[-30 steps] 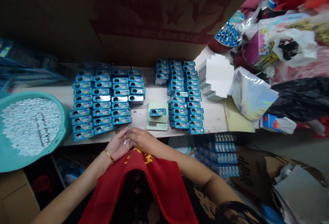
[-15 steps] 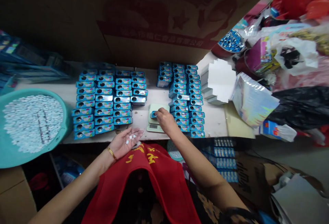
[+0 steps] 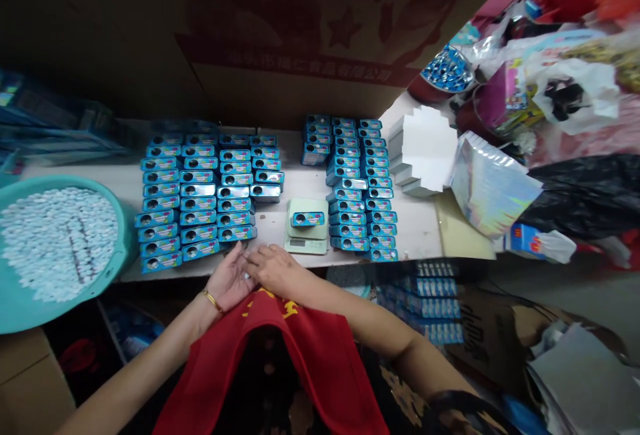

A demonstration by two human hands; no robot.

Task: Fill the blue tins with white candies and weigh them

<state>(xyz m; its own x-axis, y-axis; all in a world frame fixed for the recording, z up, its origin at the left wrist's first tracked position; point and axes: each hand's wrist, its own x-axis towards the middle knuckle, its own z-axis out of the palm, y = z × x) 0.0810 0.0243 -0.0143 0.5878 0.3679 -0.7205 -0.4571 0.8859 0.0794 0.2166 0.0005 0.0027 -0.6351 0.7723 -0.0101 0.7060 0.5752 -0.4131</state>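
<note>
My left hand (image 3: 231,280) lies palm up at the table's front edge, cupped, with small white tablets in it. My right hand (image 3: 273,268) rests over that palm, fingertips pinched at the tablets. Just beyond them a small blue tin (image 3: 307,219) sits on a pale green scale (image 3: 306,227). Rows of the same blue tins stand left (image 3: 200,195) and right (image 3: 357,185) of the scale. A teal basin (image 3: 123,248) full of white tablets is at the far left.
A large cardboard box (image 3: 280,35) walls the back of the white table (image 3: 420,228). White cartons (image 3: 423,148) and shiny foil packs (image 3: 490,182) lie to the right, with bags and clutter behind. More blue packs (image 3: 430,298) are stacked under the table.
My right hand has drawn back from the tin on the scale to my left palm. The left hand has closed slightly around the tablets.
</note>
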